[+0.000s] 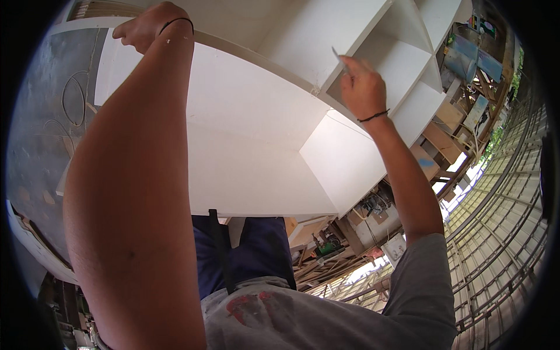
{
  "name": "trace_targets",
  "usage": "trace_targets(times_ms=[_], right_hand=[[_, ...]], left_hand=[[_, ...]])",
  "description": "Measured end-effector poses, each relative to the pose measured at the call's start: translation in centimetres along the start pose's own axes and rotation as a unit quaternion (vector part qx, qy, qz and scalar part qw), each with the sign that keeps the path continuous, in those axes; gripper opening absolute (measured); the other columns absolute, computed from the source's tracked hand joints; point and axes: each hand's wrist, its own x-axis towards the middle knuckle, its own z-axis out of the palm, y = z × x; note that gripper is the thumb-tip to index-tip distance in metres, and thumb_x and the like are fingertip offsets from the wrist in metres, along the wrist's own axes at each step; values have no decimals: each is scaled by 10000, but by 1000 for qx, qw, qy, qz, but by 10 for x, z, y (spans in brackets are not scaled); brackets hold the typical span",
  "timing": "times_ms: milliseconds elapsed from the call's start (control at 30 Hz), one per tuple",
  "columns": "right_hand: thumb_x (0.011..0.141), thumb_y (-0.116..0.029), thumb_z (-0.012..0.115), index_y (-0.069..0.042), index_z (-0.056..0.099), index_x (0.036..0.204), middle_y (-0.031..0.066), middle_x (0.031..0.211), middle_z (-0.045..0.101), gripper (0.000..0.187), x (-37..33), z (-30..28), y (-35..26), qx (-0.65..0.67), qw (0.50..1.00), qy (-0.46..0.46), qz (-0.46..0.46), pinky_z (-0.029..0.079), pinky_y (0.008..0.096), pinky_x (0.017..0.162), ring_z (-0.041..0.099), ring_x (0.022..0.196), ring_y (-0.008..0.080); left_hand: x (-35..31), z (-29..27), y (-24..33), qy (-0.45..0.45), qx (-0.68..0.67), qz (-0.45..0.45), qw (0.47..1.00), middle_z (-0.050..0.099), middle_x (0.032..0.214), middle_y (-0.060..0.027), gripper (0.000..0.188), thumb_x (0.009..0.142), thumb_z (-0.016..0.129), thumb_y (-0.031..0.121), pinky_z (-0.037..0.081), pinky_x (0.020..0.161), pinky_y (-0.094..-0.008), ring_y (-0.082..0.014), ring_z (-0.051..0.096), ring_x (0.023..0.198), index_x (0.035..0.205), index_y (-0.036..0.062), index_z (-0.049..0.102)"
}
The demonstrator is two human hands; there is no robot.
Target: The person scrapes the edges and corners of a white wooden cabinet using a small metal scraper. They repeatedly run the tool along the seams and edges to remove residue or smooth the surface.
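A large white cabinet (245, 128) with open compartments spans the view in front of me. My left hand (153, 26) is at the upper left, its fingers curled at the cabinet's long front edge. The fingertips are partly hidden, but the hand appears to grip that edge. My right hand (363, 87) is raised in front of the cabinet's smaller compartments, closed around a slim, pointed, grey blade-like tool (336, 54). The tool points up and left, and its exact kind is unclear. A small rough chipped spot (315, 90) shows on the divider edge near the right hand.
On the left is a dark grey surface (46, 116) with a thin looped cable (73, 99). Wood offcuts and boards (446, 140) are piled beyond the cabinet on the right. A metal grid and corrugated sheeting (496, 233) curve along the far right.
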Motion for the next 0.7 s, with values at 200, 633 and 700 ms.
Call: trace_targets(times_ms=[200, 633, 700], right_hand=[[797, -68, 535, -151, 648, 1127, 124, 982, 600, 359, -32, 31, -2, -215, 967, 9, -134, 509, 433, 708, 608, 894, 339], [810, -63, 532, -128, 639, 1124, 138, 1002, 600, 337, -24, 26, -31, -125, 981, -144, 27, 508, 427, 841, 616, 921, 341], [793, -75, 545, -117, 634, 1142, 120, 1041, 606, 363, 2, 2, -26, -99, 982, -155, 47, 516, 413, 811, 614, 936, 332]], left_hand=[[1, 8, -3, 29, -13, 28, 999, 572, 1124, -262, 413, 869, 566, 165, 527, 854, -440, -394, 620, 1000, 1202, -21, 405], [-17, -15, -2, -15, -36, 51, 998, 528, 1187, -304, 352, 937, 445, 152, 491, 925, -495, -445, 578, 1068, 1209, -67, 396], [-11, -7, -4, 3, -38, 58, 998, 522, 1195, -304, 357, 941, 447, 162, 489, 933, -483, -440, 570, 1084, 1213, -64, 398]])
